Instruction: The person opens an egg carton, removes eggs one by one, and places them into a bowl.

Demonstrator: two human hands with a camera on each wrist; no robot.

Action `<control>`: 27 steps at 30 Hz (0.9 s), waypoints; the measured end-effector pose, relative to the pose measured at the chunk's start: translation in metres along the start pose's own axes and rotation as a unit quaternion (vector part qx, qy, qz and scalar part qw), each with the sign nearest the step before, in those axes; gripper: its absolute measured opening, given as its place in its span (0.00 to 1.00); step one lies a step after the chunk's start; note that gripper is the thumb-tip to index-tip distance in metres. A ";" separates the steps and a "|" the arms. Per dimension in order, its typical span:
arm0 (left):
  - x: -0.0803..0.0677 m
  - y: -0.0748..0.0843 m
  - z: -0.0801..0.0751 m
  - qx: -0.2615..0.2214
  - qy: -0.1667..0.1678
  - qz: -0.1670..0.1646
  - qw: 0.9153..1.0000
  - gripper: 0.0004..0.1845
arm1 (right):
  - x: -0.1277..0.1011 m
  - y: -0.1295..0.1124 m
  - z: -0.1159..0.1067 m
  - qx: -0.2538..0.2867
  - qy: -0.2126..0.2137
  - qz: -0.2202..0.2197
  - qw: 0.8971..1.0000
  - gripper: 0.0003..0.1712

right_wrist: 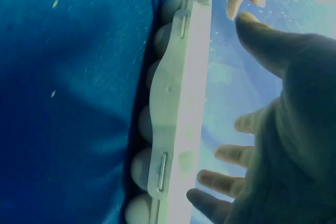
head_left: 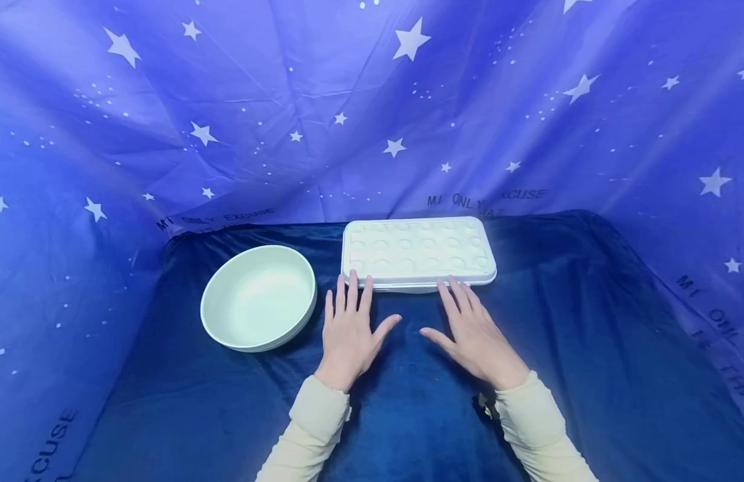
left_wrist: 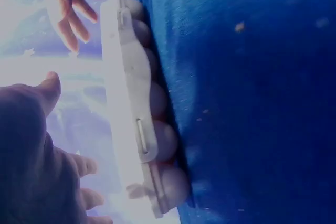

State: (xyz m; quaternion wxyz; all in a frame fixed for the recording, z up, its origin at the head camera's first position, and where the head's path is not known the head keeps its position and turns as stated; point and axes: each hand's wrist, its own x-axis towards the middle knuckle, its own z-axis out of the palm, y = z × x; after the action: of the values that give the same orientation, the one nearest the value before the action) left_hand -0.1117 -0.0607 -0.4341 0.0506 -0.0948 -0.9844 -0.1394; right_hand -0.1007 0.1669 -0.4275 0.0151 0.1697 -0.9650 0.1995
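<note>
Left hand [head_left: 350, 328], right hand [head_left: 477, 335] spread flat, fingertips at egg tray [head_left: 416, 251] near edge. Uneven lift risks tray tipping toward bowl [head_left: 258, 298] at 9 o'clock.

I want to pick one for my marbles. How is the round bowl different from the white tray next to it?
The bowl is round and deep with one open hollow; the tray is rectangular, flat-topped, with rows of small dimples. The bowl looks pale green, the tray white. Both rest on the blue cloth.

Blue-tinted light, wrist views glare-washed, blurry
</note>
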 end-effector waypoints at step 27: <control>0.071 -0.022 0.000 -0.215 0.051 -0.079 0.972 0.40 | 0.020 -0.010 0.023 0.158 -0.006 0.085 0.984 0.39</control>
State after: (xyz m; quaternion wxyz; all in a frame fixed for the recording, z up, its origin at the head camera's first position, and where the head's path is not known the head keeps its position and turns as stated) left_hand -0.1854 -0.0697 -0.4308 0.0679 -0.0179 -0.9317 -0.3563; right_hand -0.1156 0.1423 -0.4426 -0.0344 0.0887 -0.9324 0.3486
